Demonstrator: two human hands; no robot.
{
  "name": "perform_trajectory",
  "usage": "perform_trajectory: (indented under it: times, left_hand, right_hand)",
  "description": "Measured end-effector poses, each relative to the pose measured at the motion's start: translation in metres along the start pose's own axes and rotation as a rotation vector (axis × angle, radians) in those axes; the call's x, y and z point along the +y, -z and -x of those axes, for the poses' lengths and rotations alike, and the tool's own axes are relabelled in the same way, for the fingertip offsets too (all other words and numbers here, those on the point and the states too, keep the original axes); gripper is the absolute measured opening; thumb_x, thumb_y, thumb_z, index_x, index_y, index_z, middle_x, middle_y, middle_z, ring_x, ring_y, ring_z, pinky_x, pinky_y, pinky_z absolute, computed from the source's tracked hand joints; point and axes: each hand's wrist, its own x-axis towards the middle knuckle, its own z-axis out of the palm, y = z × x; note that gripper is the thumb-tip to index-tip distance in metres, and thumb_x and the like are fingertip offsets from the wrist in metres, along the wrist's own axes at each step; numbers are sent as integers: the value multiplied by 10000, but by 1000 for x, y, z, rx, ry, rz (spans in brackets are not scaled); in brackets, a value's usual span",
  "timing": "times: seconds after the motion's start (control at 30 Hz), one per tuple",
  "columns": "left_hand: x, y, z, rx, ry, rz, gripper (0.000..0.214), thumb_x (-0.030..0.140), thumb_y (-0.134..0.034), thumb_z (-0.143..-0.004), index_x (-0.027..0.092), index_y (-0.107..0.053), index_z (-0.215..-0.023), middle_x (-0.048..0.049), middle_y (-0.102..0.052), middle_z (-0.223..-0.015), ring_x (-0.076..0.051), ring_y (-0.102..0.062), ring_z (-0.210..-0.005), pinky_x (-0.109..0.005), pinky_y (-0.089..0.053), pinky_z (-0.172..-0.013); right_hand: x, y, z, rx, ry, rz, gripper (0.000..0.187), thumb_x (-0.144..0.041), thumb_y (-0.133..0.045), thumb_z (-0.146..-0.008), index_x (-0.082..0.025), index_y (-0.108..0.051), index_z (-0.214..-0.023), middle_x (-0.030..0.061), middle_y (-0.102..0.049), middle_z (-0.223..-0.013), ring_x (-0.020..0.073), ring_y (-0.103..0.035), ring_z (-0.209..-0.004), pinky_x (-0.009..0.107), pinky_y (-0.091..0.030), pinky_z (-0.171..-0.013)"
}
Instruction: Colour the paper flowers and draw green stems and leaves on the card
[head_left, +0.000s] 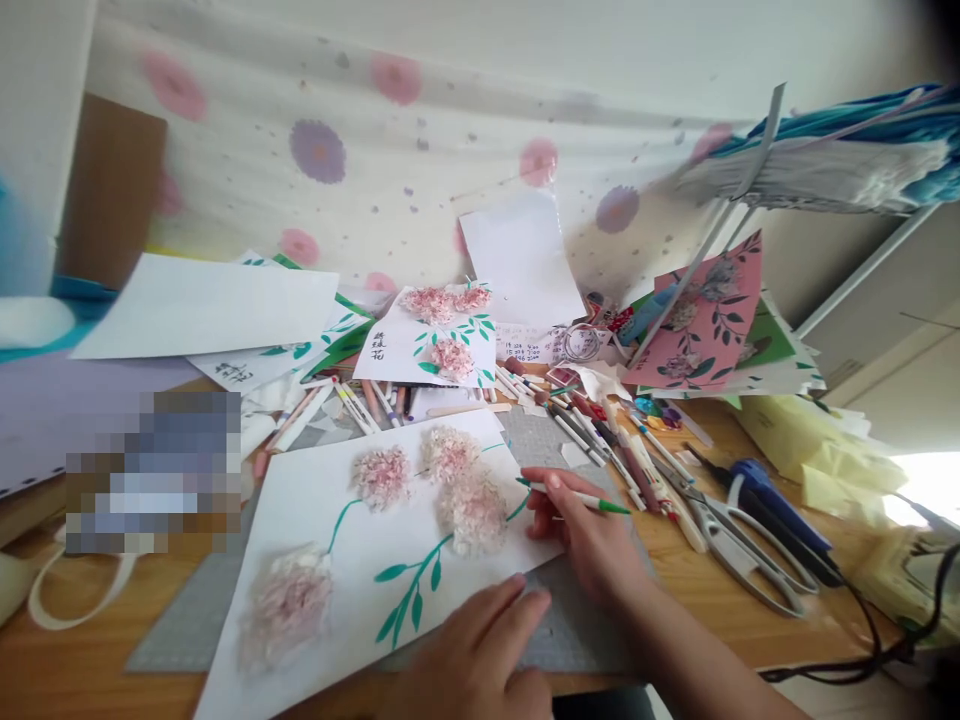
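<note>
Marker (604,504), white-barrelled with a green rear end, sits in my right hand (562,515), pinched between thumb and fingers. Its dark green tip points left over the right part of a white sheet (300,495), beside a short green stem line; I cannot tell whether the tip touches the paper. My left hand (484,635) lies with its back toward me at the sheet's near edge, two fingers extended and slightly spread, the others bent; I cannot tell how firmly it presses.

Sheet position: at a slant, partly over a grey cutting mat (184,625) on the wooden tabletop (82,670). On it, four fluffy pale-pink flowers: one at lower left (289,605), one at upper middle (382,475), two adjoining at upper right (465,485). Green leafy sprig (412,590) runs down from the right-hand pair; a thin curved green stem joins the lower-left and upper-middle flowers.

Behind the sheet, a card (375,355) leans upright, with pink flowers, green leaves and written characters. Loose pens (592,435) lie to its right. Further right: large scissors (739,550), beside a blue-handled tool (780,510).
</note>
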Motion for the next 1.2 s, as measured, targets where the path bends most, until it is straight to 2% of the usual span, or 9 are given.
perform_trajectory:
  times: [0.07, 0.17, 0.27, 0.37, 0.47, 0.63, 0.77, 0.87, 1.2]
  left_hand:
    - [-1, -10, -15, 3, 3, -6, 204, 284, -632, -842, 174, -532, -703, -113, -629, -1225, -275, -612, -1136, -350, -552, -949]
    - [-3, -21, -18, -2, 32, -16, 290, 393, -658, -847, 167, -520, -728, -173, -630, -1186, -304, -625, -1094, -372, -568, -907]
    - [-2, -31, -11, 23, 41, -27, 282, 365, -567, -907, 166, -499, -719, -185, -647, -1130, -286, -635, -1074, -370, -551, -933]
    - [-1, -37, -6, 61, 25, -40, 236, 224, -472, -929, 164, -472, -701, -182, -657, -1112, -277, -642, -1085, -361, -533, -966]
    - [-2, -37, -6, 86, 12, -51, 216, 66, -418, -891, 163, -459, -702, -153, -667, -1117, -257, -641, -1105, -339, -506, -1006]
    - [-7, -31, -5, 74, -34, -29, 290, 60, -365, -959, 161, -517, -733, -68, -697, -1077, -187, -659, -1076, -334, -384, -1121]
    - [-11, -29, 0, 28, 21, -5, 350, 113, -313, -1026, 101, -661, -997, -56, -697, -1099, -125, -648, -1082, -273, -285, -1159]
    - [-13, -27, 3, -23, 10, 3, 374, 148, -297, -1053, 81, -658, -1125, -62, -688, -1139, -118, -628, -1118, -250, -300, -1147]
    - [-14, -27, 4, -62, -28, -14, 392, 152, -281, -1064, 95, -661, -1140, -53, -670, -1183, -137, -618, -1137, -256, -396, -1093]
  right_hand:
    - [2, -3, -1, -5, -52, 38, 356, -537, -653, -847, -225, -770, -973, 15, -634, -744, 133, -583, -589, 246, -474, -562]
    - [3, 2, -3, -33, -54, 54, 376, -544, -633, -854, -214, -760, -983, 28, -654, -753, 146, -596, -607, 255, -475, -568]
    - [2, 9, -5, -45, -6, 121, 357, -517, -625, -856, -174, -723, -858, 21, -628, -633, 144, -553, -536, 251, -445, -511]
    - [1, 11, -5, -44, 31, 216, 254, -414, -677, -802, -187, -604, -714, -3, -591, -575, 133, -501, -488, 242, -410, -468]
    - [3, 11, -3, -10, 122, 393, 237, -345, -640, -791, -208, -516, -641, -8, -563, -558, 132, -484, -480, 243, -384, -453]
    - [6, 10, -2, 1, 206, 588, 240, -318, -552, -848, -214, -496, -639, -17, -539, -539, 123, -472, -455, 239, -360, -438]
    - [5, 9, -2, -1, 303, 708, 229, -273, -541, -852, -207, -502, -636, -34, -508, -527, 110, -446, -451, 228, -344, -439]
    - [2, 10, 0, -53, 324, 743, 239, -235, -531, -844, -208, -476, -612, -30, -505, -528, 114, -456, -464, 232, -355, -456]
    - [0, 10, 1, -54, 319, 753, 227, -233, -519, -868, -200, -503, -644, -3, -553, -550, 131, -488, -481, 247, -384, -463]
